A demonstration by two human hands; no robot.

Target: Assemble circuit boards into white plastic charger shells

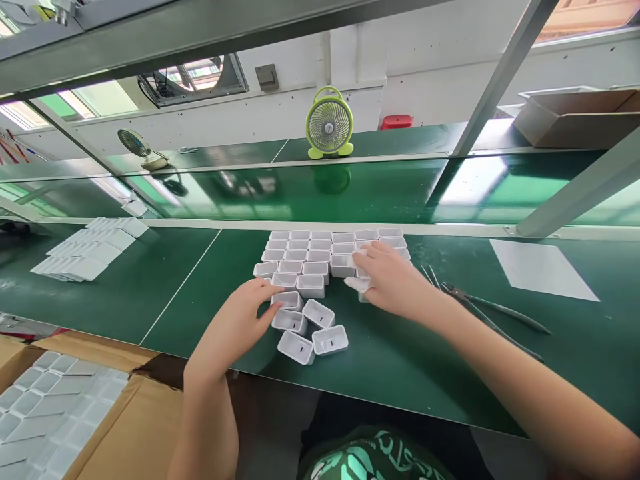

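Observation:
Rows of small white open-topped plastic boxes [319,255] stand close together on the green bench. Toward the near edge, several more boxes sit less evenly, two of them turned askew [319,313]. My left hand [240,317] has its thumb and forefinger bent around the left end of one white plastic box [289,301]. Over the right-hand rows, my right hand [385,275] has curled fingers. White material [357,285] shows at its thumb and fingertips; whether this is a covering or a held piece is unclear. The hand hides the boxes beneath it.
Long-handled pliers [480,310] lie right of my right hand, before a white sheet [544,269]. Flat white pieces [93,248] are stacked at left. A carton [135,420] of white boxes stands below the bench edge. A green fan [329,125] sits behind, beyond metal posts.

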